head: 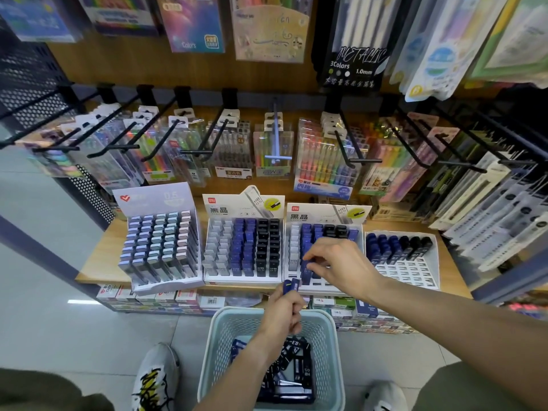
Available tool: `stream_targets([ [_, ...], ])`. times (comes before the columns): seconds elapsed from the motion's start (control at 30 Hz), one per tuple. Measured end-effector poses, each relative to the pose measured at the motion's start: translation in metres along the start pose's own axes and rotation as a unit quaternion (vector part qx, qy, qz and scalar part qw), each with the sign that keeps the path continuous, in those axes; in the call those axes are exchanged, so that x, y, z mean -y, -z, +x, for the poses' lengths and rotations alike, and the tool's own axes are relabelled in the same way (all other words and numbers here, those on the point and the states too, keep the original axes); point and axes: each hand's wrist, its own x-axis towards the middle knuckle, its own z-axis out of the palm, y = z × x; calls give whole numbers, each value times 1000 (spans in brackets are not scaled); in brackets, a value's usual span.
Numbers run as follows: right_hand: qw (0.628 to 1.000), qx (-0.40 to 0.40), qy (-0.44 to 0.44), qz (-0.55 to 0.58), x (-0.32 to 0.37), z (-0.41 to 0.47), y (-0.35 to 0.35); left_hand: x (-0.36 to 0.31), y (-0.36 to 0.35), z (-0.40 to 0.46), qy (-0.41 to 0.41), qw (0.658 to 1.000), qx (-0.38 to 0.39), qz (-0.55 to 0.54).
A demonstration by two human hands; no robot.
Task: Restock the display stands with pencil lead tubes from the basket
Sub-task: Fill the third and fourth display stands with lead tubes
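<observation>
My left hand grips two blue lead tubes upright above the pale green basket, which stands on the floor with several blue and black tubes inside. My right hand reaches over the third display stand and pinches a blue tube in its blue column. That stand has white, blue and black tubes with some bare slots at the front. The fourth stand, to the right, has tubes only in its back row.
Two full stands sit to the left on the wooden shelf: a pastel one and a white-blue-black one. Pen packs hang on black pegs above. Boxed stock lines the lower shelf. My shoes flank the basket.
</observation>
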Motion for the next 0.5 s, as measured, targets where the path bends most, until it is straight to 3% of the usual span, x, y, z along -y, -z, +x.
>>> stream_targets([
  [0.13,1000,1,-13,3,-1,4,0,-3,1,-7,28,992,25,-120],
  [0.5,1000,20,-13,2,3,5,2,-9,4,-21,23,991,9,-133],
])
